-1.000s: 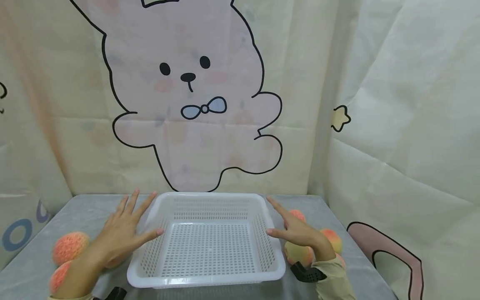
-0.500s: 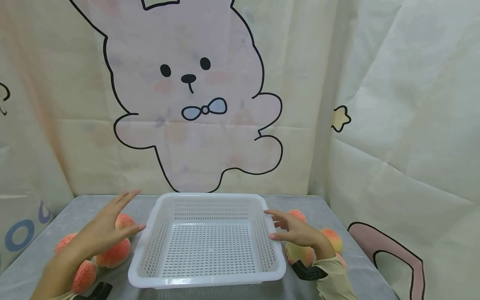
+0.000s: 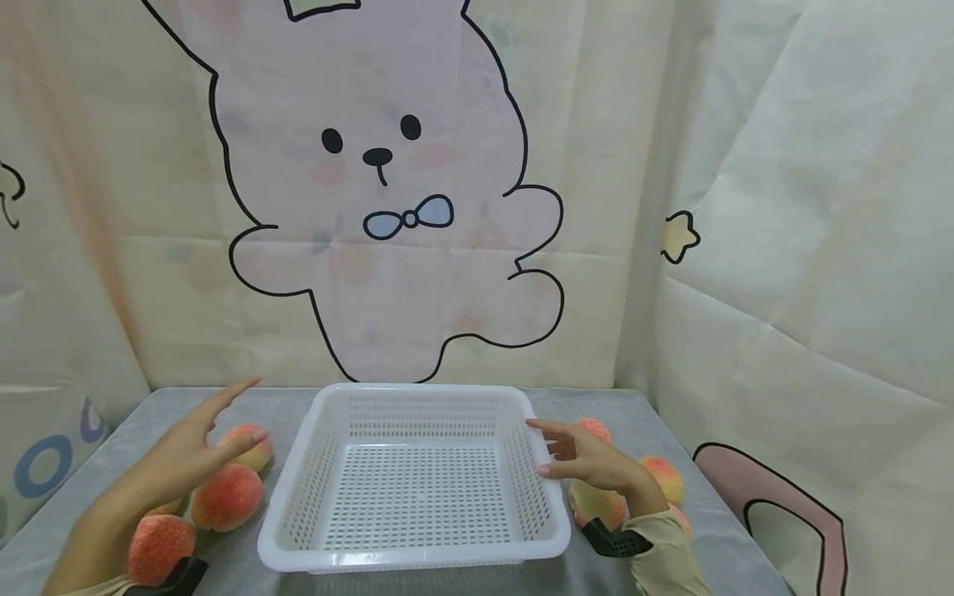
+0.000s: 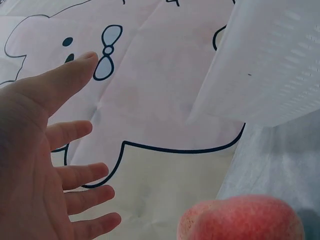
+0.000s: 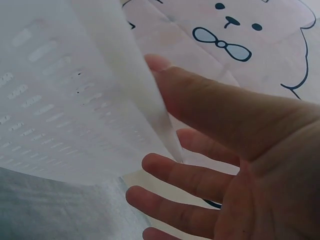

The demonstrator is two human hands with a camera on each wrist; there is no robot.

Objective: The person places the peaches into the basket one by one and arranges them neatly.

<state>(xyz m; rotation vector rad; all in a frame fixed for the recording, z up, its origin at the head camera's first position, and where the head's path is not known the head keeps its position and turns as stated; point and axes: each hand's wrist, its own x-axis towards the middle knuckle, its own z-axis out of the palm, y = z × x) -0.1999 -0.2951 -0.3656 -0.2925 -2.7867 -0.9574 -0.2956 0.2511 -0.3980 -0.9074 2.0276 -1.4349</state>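
Observation:
A white perforated plastic basket [image 3: 413, 560] stands in the middle of the grey-covered table, with nothing inside. At its right rim is my right hand [image 3: 592, 459]; in the right wrist view the thumb [image 5: 200, 95] lies over the basket's edge while the fingers curl below it. My left hand [image 3: 175, 463] hovers left of the basket, thumb and fingers spread, holding nothing. Under and beside it lie several peaches, among them a red one [image 3: 227, 498] and another [image 3: 160, 546] by the wrist. The left wrist view shows a peach [image 4: 245, 220] below the hand.
More peaches, such as a yellowish one [image 3: 596, 503] and an orange one [image 3: 662, 478], lie right of the basket, partly behind the right arm. A curtain [image 3: 596, 149] with a cartoon bear hangs behind the table [image 3: 298, 583].
My left hand has moved left, away from the basket's left side, uncovering peaches. The right hand's fingers have drawn in at the right rim. The basket has stayed nearly in place.

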